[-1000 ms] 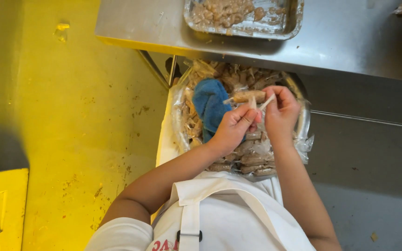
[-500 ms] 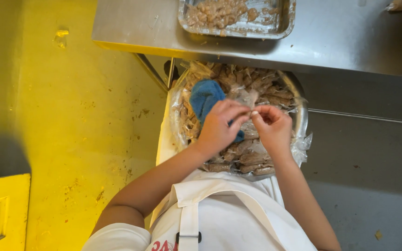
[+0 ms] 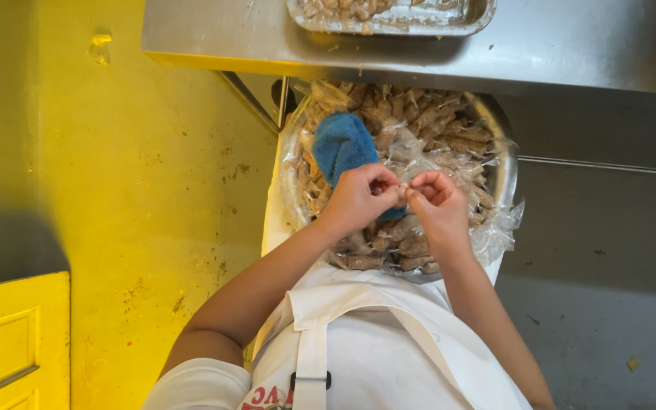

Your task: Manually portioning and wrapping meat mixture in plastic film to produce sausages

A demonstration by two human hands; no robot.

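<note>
Apron [image 3: 366, 342]: One white apron covered my front, nearest the camera, with one strap running up past a dark buckle.
Left grip [image 3: 360, 199]: My left hand curled over the basin, fingertips pinched on one small packet; I judged the thumb and forefinger held its neck so it could not slip.
Right grip [image 3: 436, 203]: My right hand met the left, tip to tip, clenched on the same packet, likely so both could work its top at once.
Packet [image 3: 404, 190]: Only a sliver showed between my fingertips; it sat just above the heap in the basin, and I could not tell its contents.
Basin [image 3: 504, 178]: One round metal basin stood at my waist, under the desk's edge, lined with clear plastic that spilled over the rim, probably to keep the metal clean.
Packets [image 3: 427, 129]: Many small clear packets of brownish filling lay heaped in the basin, too many and too overlapped to count.
Cloth [image 3: 343, 144]: One blue cloth lay on the heap at the basin's left, touching my left hand, probably kept close for wiping fingers.
Desk [image 3: 571, 53]: One steel desk stretched beyond the basin.
Tray [image 3: 480, 14]: One metal tray sat on the desk, farthest off, holding brownish bits; its top was cut off.
Floor [image 3: 153, 152]: Yellow floor lay on my left, grey on my right.
</note>
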